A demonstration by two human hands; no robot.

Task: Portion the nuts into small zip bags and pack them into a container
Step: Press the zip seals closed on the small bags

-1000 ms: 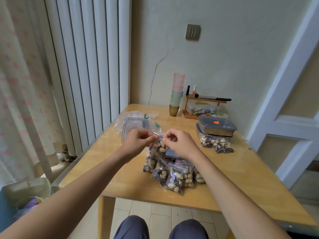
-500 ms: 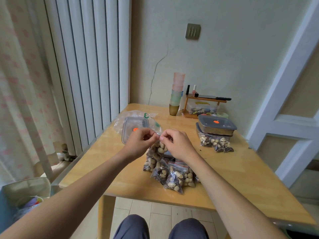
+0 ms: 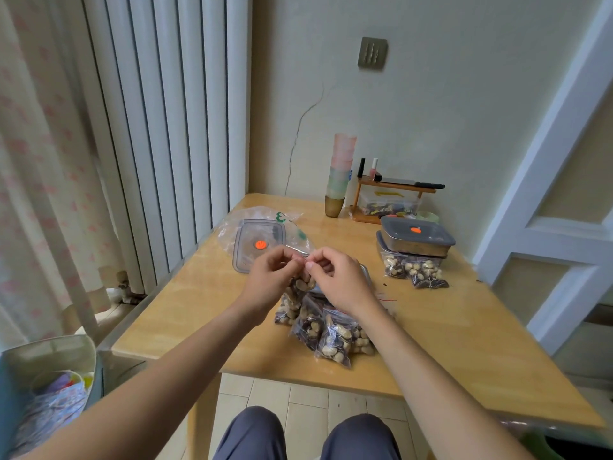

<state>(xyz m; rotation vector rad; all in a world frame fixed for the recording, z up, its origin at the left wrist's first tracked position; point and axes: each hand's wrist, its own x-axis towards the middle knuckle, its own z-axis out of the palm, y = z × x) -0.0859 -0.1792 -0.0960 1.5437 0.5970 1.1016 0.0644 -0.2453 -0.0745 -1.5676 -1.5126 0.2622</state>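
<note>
My left hand (image 3: 270, 280) and my right hand (image 3: 341, 280) meet above the table's middle, both pinching the top edge of a small zip bag of nuts (image 3: 300, 288) that hangs between them. Below and in front lies a pile of several filled zip bags (image 3: 328, 333). Behind my right hand a metal container (image 3: 365, 272) shows only its rim. A grey lid with an orange dot (image 3: 257, 242) lies on a large clear plastic bag (image 3: 232, 224) to the left.
A lidded metal container (image 3: 416, 240) sits at the right on more nut bags (image 3: 414, 270). Stacked cups (image 3: 340, 180) and a small wooden rack (image 3: 388, 197) stand by the wall. A bin (image 3: 46, 386) stands on the floor at left, beside the wooden table (image 3: 464, 343).
My hands have drawn closer together along the bag's top edge, until the fingertips nearly touch. The bag hangs in about the same place.
</note>
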